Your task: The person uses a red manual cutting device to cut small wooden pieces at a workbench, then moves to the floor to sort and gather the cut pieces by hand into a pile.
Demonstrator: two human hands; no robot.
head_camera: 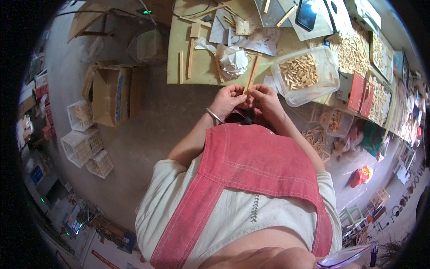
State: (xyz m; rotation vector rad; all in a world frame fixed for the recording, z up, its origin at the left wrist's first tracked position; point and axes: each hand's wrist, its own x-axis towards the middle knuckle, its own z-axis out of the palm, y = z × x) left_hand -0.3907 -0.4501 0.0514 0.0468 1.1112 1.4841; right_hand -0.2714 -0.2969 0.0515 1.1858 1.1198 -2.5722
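Note:
My left hand and my right hand meet in front of my chest, at the table's near edge. Between their fingertips they grip the near end of a narrow wooden strip, which has small dark marks or holes along it. Its far end reaches over the table. A pile of crumpled white paper pieces sits just left of the strip. To the right stands a clear plastic bin with many small wooden blocks inside. Another wooden strip lies beside the paper.
A phone rests on papers at the back. Loose wooden pieces cover the right-hand area near a red box. On the floor at left are an open cardboard box and several white plastic baskets. Wooden sticks lie at lower right.

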